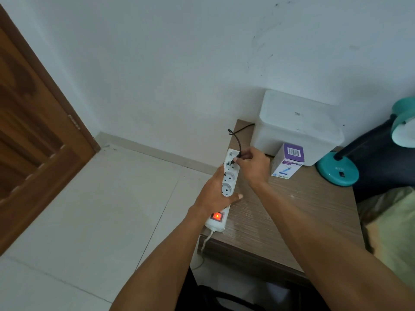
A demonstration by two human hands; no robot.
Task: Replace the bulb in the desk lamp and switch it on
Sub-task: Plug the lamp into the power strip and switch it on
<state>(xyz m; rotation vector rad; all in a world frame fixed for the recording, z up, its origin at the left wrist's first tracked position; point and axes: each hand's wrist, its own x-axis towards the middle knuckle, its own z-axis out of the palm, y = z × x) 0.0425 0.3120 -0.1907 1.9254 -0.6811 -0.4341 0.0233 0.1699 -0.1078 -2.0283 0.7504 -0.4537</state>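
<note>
A white power strip (228,182) lies along the left edge of the wooden table (292,209), its red switch (217,216) glowing. My left hand (213,194) grips the strip around its middle. My right hand (254,163) pinches a black plug (233,161) at one of the strip's far sockets; its black cord (238,140) loops back toward the wall. The teal desk lamp (336,170) stands at the right, its shade (404,129) cut by the frame edge. A purple and white bulb box (288,161) stands between the lamp and my right hand.
A white lidded bin (296,126) sits against the wall behind the bulb box. A brown wooden door (33,131) is at the left over a pale tiled floor (101,209). Greenish fabric (390,232) lies to the table's right.
</note>
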